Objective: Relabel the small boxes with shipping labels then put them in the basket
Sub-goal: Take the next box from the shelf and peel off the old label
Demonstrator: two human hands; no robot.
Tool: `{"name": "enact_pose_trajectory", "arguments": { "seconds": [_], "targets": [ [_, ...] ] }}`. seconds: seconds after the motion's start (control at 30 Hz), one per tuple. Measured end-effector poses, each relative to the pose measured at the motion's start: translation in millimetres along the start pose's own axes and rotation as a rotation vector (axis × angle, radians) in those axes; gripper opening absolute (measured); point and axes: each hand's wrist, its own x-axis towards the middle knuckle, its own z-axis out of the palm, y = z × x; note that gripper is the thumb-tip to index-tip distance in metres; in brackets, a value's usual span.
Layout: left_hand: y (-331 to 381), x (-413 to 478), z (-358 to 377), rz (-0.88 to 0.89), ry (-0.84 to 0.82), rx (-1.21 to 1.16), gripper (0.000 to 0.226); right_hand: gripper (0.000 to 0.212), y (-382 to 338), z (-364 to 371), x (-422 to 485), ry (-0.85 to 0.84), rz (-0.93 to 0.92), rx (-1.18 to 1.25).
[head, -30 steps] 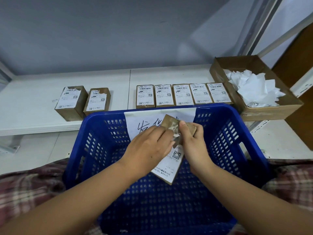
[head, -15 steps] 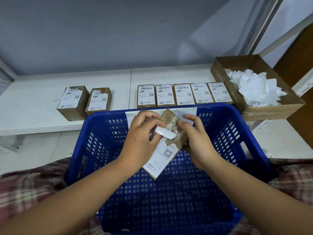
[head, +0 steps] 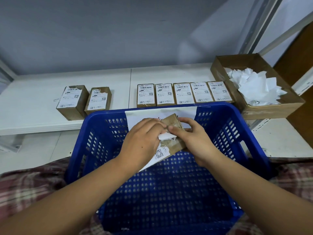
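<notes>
A small brown cardboard box (head: pixel 176 146) is held tilted above the blue plastic basket (head: pixel 243 133). My right hand (head: pixel 194 141) grips the box from the right. My left hand (head: pixel 142 143) pinches the white shipping label (head: pixel 166 137), whose upper part is lifted and curled off the box; torn paper residue shows on the bare cardboard. The label's lower part with a QR code still sticks to the box. On the white shelf behind stand several labelled boxes in a row (head: pixel 184 94) and two more boxes (head: pixel 84 100) with torn labels at the left.
An open cardboard carton (head: pixel 271 109) holding crumpled white label scraps sits at the right on the shelf (head: pixel 33 116). A white paper sign (head: pixel 135 119) hangs on the basket's far wall. Plaid fabric (head: pixel 25 187) lies under the basket on both sides.
The left hand has peeled the label further down the box, baring more cardboard. Both hands and the box have shifted slightly; the box is tilted a bit more to the right.
</notes>
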Motion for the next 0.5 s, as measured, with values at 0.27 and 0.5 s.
{"name": "enact_pose_trajectory", "arguments": {
  "seconds": [0.27,0.5],
  "targets": [
    [3.3,2.3,1.1,0.073,-0.059,0.063,0.028,0.048,2.2,1.9,2.3,0.086,-0.004,0.072],
    [-1.9,1.6,3.0,0.225,-0.101,0.144,0.025,0.05,2.8,0.9,5.8,0.127,0.03,0.1]
  ]
}}
